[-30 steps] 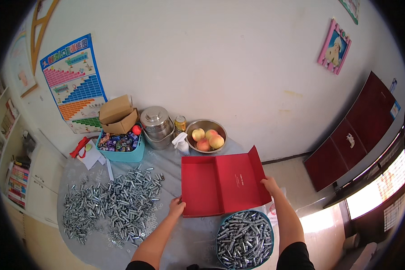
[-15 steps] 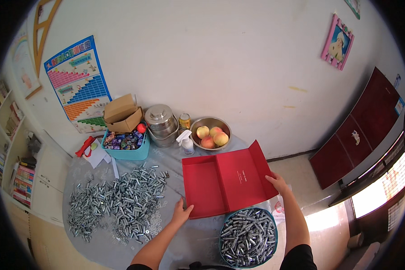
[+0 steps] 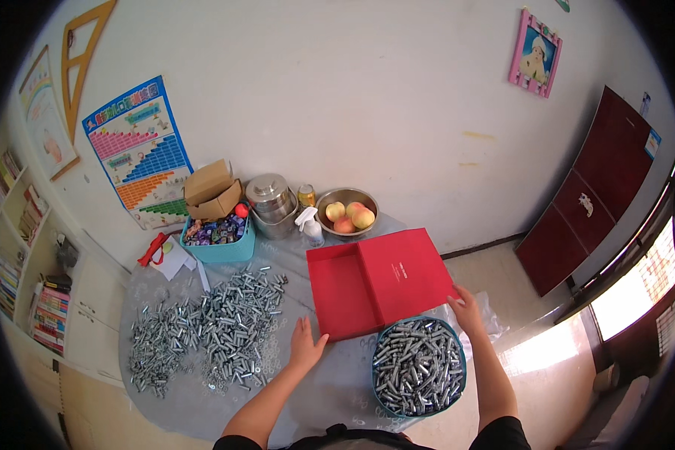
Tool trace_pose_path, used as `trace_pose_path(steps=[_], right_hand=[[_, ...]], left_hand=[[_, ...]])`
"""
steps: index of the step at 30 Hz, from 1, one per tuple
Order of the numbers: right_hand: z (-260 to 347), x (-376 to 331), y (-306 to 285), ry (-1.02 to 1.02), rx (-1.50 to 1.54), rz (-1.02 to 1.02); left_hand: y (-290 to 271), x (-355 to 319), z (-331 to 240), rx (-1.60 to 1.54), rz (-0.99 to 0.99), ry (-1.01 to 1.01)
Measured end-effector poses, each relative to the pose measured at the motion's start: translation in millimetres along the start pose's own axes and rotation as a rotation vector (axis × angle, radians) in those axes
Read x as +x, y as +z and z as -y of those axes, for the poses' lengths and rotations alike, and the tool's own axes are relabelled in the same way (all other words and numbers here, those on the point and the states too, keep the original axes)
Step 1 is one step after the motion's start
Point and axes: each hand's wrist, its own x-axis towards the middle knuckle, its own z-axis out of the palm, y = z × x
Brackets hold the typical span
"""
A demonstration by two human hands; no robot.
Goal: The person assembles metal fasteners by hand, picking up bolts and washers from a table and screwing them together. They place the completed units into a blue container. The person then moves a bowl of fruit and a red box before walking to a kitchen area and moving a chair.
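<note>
A red cardboard box point(image 3: 343, 292) lies opened out on the table, its hollow tray to the left and its flat lid point(image 3: 403, 276) spread to the right. My right hand point(image 3: 466, 307) pinches the lid's near right corner between thumb and fingers. By the tray's near left corner is my left hand point(image 3: 304, 348), fingers stretched and thumb apart, holding nothing; whether the thumb touches the box is hard to tell. Under the lid's near edge stands a teal tub point(image 3: 420, 371) full of silvery metal bolts or sleeves, part of its rim hidden by the lid.
Loose metal fasteners point(image 3: 240, 326) heap on the grey-covered table point(image 3: 307, 405) at left. Along the back stand a teal basket point(image 3: 229, 251) of small packets under a cardboard carton point(image 3: 214, 191), a steel pot point(image 3: 272, 202), a can point(image 3: 306, 196), a spray bottle point(image 3: 311, 227) and a bowl point(image 3: 345, 199) of peaches.
The lid's raised right flap no longer stands up; the lid looks flat. My left hand has come off the tray's corner and its fingers have straightened. The whole view has shifted slightly.
</note>
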Motion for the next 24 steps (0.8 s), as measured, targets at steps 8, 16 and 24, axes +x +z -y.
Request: trace_pose_path(steps=[8,16,24], right_hand=[[5,-119,2,0.168,0.024,-0.041],[72,-227,-27,0.075,-0.151,-0.232],[74,-339,-130,0.200,-0.139,-0.542]], left_hand=[[-9,-29,-13,0.079,0.103,0.188],[-10,-30,-45,-0.017,0.056,0.390],[-2,-67,-178,-0.029,0.075,0.703]])
